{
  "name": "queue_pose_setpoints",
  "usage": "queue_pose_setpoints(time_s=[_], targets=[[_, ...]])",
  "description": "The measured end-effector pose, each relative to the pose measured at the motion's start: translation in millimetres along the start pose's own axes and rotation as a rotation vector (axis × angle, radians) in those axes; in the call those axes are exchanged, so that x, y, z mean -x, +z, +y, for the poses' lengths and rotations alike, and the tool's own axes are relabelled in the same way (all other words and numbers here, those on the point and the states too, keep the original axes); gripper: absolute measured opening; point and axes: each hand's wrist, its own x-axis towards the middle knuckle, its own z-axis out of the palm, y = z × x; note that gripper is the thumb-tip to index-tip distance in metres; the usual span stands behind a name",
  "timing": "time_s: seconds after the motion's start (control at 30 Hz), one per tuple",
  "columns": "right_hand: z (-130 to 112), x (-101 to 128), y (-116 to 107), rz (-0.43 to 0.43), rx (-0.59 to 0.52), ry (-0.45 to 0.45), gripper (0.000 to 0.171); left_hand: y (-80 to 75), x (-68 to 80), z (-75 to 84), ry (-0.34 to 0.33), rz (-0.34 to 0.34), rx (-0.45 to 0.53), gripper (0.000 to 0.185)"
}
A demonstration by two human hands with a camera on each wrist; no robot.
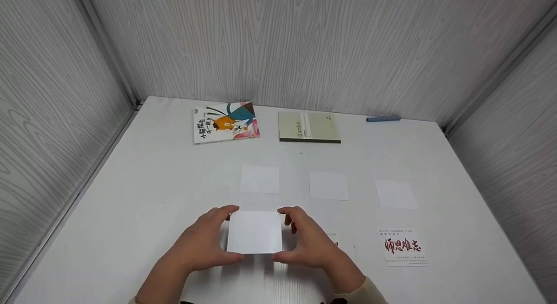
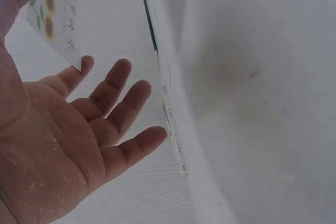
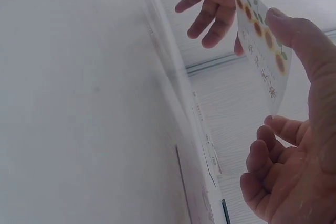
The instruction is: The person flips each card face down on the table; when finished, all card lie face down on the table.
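Thumb and fingertips of the left hand (image 1: 204, 245) and right hand (image 1: 311, 245) pinch opposite side edges of a card (image 1: 255, 231), held just above the table (image 1: 130, 199), blank side up, sunflower print facing down. Thin, light and probably bendable, it is best held by its edges. Three blank cards (image 1: 329, 186) lie beyond; a printed card (image 1: 404, 247) lies to the right.
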Motion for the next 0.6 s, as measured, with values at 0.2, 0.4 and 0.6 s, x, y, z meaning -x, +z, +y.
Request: queue_pose_setpoints(time_s=[0.2,0.4,0.6], targets=[[0.8,0.3,2.2,-0.059,0.071,0.071,0.099,1.7,-1.3,0.0,-0.012,0.002,-0.124,0.106],[0.4,-0.7,5.4,-0.080,0.124,0.089,0.101,5.6,-3.2,-3.8,-0.047,-0.032,-0.196,0.108],[-1.1,-2.1,8.9,-0.077,0.192,0.086,0.106,9.0,-6.5,-4.8,-0.070,-0.060,-0.252,0.109]])
